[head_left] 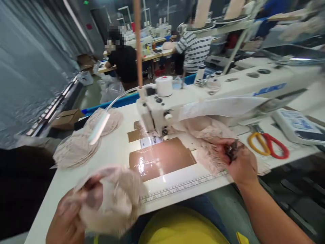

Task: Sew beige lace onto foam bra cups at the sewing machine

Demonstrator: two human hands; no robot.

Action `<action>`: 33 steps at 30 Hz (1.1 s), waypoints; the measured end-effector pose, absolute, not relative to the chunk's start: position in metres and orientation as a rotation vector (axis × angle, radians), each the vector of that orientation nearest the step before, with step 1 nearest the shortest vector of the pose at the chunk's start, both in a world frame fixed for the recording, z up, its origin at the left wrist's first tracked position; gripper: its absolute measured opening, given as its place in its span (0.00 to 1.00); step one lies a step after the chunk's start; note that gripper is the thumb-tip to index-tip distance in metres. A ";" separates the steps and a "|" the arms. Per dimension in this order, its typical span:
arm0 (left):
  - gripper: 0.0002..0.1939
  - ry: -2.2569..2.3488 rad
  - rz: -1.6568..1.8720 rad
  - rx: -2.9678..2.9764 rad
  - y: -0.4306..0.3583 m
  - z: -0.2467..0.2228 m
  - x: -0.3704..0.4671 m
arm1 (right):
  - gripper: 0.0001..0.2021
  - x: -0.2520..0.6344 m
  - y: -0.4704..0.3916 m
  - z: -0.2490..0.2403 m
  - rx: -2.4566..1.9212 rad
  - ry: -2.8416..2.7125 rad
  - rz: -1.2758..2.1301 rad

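Note:
In my left hand [69, 213] a beige lace fabric piece [114, 200], cup-like in shape and blurred by motion, hangs over the table's front edge. My right hand [242, 162] is closed around small dark metal thread snips [231, 150]. Beside and under those fingers lies more beige lace fabric [210, 156], heaped right of the needle area. Between the two hands sits the sewing machine [157, 112], with shiny brown tape [162, 157] covering the bed in front of its needle. Nothing lies under the presser foot that I can make out.
Two stacks of beige lace pieces [77, 149] [111, 120] rest at the left. Scissors with yellow and red handles [269, 144] lie right of my right hand, near a control box [299, 125]. A ruler strip [182, 186] runs along the front edge. People sit at machines behind.

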State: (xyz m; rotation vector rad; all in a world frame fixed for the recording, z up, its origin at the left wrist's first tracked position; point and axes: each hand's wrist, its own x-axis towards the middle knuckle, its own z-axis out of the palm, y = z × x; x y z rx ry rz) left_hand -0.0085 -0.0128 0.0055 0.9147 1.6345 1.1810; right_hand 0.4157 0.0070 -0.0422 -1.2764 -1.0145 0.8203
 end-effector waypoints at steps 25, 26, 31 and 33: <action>0.20 0.825 0.679 1.341 0.001 -0.013 0.016 | 0.20 0.218 0.035 -0.013 -0.703 -1.811 1.807; 0.21 0.812 0.669 1.334 0.002 -0.012 0.017 | 0.21 0.217 0.034 -0.014 -0.697 -1.772 1.840; 0.21 0.774 0.642 1.350 0.003 -0.006 0.018 | 0.20 0.241 0.031 -0.015 -0.895 -1.860 1.667; 0.21 0.819 0.632 1.355 0.002 -0.004 0.014 | 0.19 0.266 0.033 -0.018 -1.087 -2.068 1.305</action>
